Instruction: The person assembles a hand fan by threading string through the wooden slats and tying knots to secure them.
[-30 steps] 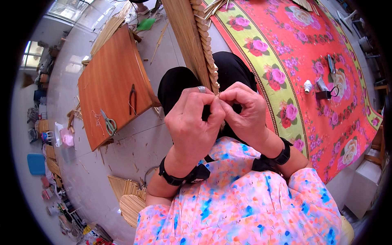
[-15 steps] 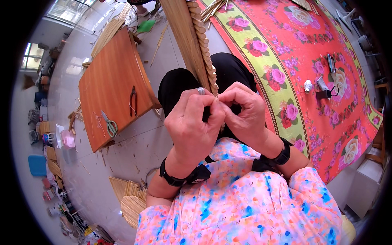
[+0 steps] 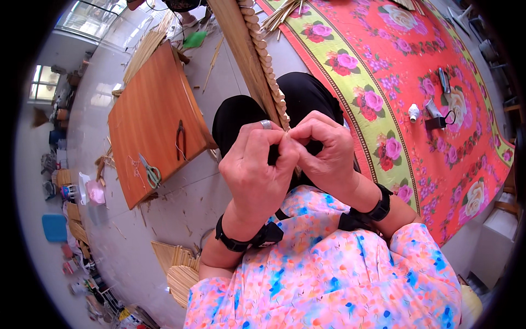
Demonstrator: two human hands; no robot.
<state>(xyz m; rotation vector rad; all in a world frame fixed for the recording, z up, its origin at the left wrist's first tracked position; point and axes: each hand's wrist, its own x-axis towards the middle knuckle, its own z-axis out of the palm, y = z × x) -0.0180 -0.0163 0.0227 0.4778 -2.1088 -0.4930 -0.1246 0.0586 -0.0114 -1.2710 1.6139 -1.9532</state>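
Note:
My left hand (image 3: 256, 164), with a silver ring on a finger, is closed in a pinch in front of my knees. Against its fingertips my right hand (image 3: 327, 147) pinches too, thumb and forefinger together. Whatever lies between the fingertips is too small to make out. Just beyond them is the near end of a long brown wooden strip (image 3: 236, 41). A row of pale, round-ended sticks (image 3: 263, 53) runs along its right edge, down to my fingers. The strip rises away from me between my knees, leaning to the left.
On the left stands a brown wooden table (image 3: 156, 118) bearing green-handled scissors (image 3: 152, 172), pliers (image 3: 180, 141) and loose thread. A red floral cloth (image 3: 383, 82) spreads on the right, with small items on it. Bundled sticks (image 3: 178, 255) lie lower left. Scraps litter the floor.
The far part of the wooden strip and its row of sticks has swung a little to the left. Both hands stay pinched together in nearly the same place.

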